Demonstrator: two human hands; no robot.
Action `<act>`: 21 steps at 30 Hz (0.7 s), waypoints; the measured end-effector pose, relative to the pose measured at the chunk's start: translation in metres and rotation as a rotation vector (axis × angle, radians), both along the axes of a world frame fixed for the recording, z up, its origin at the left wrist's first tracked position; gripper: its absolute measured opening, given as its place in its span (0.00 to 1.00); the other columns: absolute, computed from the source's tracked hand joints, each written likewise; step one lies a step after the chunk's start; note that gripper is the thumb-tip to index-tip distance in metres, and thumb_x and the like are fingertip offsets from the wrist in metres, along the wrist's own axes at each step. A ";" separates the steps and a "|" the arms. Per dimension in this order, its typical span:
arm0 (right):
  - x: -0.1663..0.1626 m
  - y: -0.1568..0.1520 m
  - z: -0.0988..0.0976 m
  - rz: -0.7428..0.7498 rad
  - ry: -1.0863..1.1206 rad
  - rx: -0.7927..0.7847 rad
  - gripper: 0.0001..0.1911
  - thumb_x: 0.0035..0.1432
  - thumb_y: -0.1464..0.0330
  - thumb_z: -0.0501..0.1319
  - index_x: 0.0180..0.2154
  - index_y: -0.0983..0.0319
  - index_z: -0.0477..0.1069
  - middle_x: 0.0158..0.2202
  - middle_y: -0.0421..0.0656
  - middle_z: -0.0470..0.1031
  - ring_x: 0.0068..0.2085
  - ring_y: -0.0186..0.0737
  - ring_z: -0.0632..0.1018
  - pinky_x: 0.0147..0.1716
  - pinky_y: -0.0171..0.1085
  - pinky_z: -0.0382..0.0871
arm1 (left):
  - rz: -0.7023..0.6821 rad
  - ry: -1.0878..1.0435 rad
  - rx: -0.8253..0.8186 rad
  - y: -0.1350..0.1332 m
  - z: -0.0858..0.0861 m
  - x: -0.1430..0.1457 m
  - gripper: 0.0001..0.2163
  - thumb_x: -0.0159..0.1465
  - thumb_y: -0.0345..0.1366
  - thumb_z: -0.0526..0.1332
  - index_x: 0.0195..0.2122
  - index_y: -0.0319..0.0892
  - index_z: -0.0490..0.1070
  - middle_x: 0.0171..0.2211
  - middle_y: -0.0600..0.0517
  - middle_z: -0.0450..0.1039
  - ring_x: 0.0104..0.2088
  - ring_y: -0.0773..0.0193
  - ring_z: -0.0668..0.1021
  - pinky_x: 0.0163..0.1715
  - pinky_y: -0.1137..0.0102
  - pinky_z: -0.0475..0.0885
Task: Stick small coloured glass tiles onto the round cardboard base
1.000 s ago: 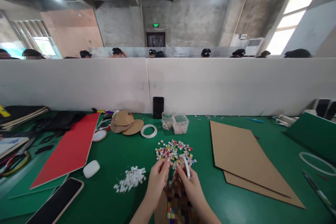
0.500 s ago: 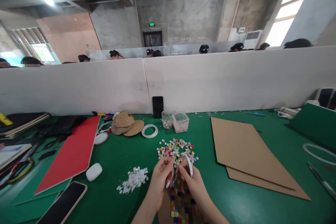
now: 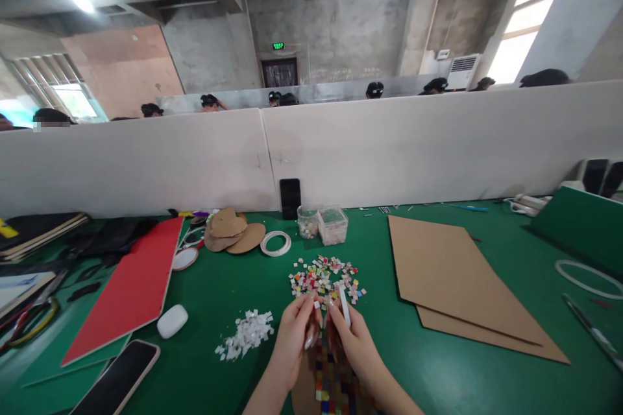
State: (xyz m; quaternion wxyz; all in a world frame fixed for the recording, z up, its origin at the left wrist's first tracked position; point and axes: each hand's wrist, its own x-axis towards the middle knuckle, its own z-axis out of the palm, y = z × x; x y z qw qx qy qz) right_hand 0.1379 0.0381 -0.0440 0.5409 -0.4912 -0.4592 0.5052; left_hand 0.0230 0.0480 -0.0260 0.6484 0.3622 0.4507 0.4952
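My left hand [image 3: 294, 329] is closed in a pinch, with a small pale mosaic tile [image 3: 317, 305] at its fingertips. Close beside it, my right hand [image 3: 354, 332] grips a slim white strip-like tool [image 3: 344, 307] that sticks up between thumb and fingers; its exact kind is unclear. Under both hands lies a mosaic of coloured square tiles [image 3: 325, 395] on a brown cardboard piece [image 3: 302, 384], partly covered by my hands. Just beyond the fingertips spreads a pile of loose coloured tiles [image 3: 311, 281]. White backing scraps [image 3: 249, 332] are heaped left of my left hand.
Brown cardboard sheets [image 3: 452, 272] lie on the right. On the left are a red board [image 3: 129, 285], a phone [image 3: 117, 379] and a white case [image 3: 172, 321]. Clear tile containers [image 3: 333, 225], a tape roll [image 3: 276, 244] and cardboard discs [image 3: 228, 227] stand along the white partition [image 3: 204, 159].
The white tool in my right hand has turned, from a curved loop shape to a straight upright strip. A pale tile now shows at my left fingertips. The view has shifted slightly.
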 end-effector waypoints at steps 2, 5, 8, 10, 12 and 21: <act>0.000 -0.001 0.002 0.031 -0.016 0.020 0.21 0.51 0.51 0.56 0.25 0.64 0.66 0.21 0.39 0.66 0.24 0.34 0.66 0.24 0.31 0.60 | -0.005 0.052 0.025 -0.001 0.001 0.001 0.19 0.55 0.51 0.59 0.21 0.38 0.63 0.14 0.60 0.58 0.13 0.77 0.55 0.13 0.78 0.49; 0.000 -0.001 0.006 0.068 -0.021 0.053 0.20 0.53 0.52 0.56 0.23 0.63 0.65 0.20 0.38 0.66 0.22 0.33 0.66 0.23 0.31 0.60 | 0.002 0.089 0.045 -0.002 0.003 0.002 0.18 0.56 0.50 0.58 0.22 0.39 0.63 0.14 0.60 0.56 0.14 0.76 0.56 0.14 0.78 0.50; 0.000 -0.002 0.009 0.079 -0.014 0.066 0.19 0.53 0.54 0.56 0.23 0.63 0.65 0.19 0.38 0.67 0.22 0.33 0.66 0.23 0.31 0.60 | 0.001 0.119 0.046 -0.003 0.005 0.003 0.16 0.56 0.49 0.59 0.24 0.39 0.64 0.14 0.61 0.55 0.14 0.76 0.56 0.14 0.79 0.51; 0.000 -0.002 0.010 0.080 -0.011 0.077 0.19 0.53 0.54 0.57 0.23 0.63 0.65 0.19 0.39 0.68 0.22 0.34 0.67 0.24 0.32 0.61 | 0.006 0.142 0.057 -0.004 0.006 0.004 0.16 0.56 0.49 0.59 0.24 0.39 0.64 0.14 0.61 0.54 0.14 0.76 0.56 0.15 0.79 0.52; -0.001 -0.002 0.012 0.076 -0.017 0.099 0.19 0.52 0.54 0.57 0.22 0.63 0.65 0.20 0.40 0.70 0.23 0.34 0.69 0.25 0.32 0.62 | 0.015 0.161 0.067 -0.005 0.006 0.005 0.16 0.55 0.49 0.59 0.23 0.39 0.64 0.14 0.61 0.53 0.14 0.75 0.56 0.15 0.79 0.51; -0.001 -0.001 0.013 -0.009 0.031 0.047 0.21 0.49 0.52 0.59 0.23 0.64 0.68 0.21 0.41 0.70 0.27 0.38 0.71 0.28 0.34 0.65 | 0.095 0.247 0.151 -0.012 0.000 0.013 0.14 0.56 0.45 0.59 0.36 0.39 0.73 0.37 0.47 0.74 0.39 0.58 0.73 0.40 0.70 0.67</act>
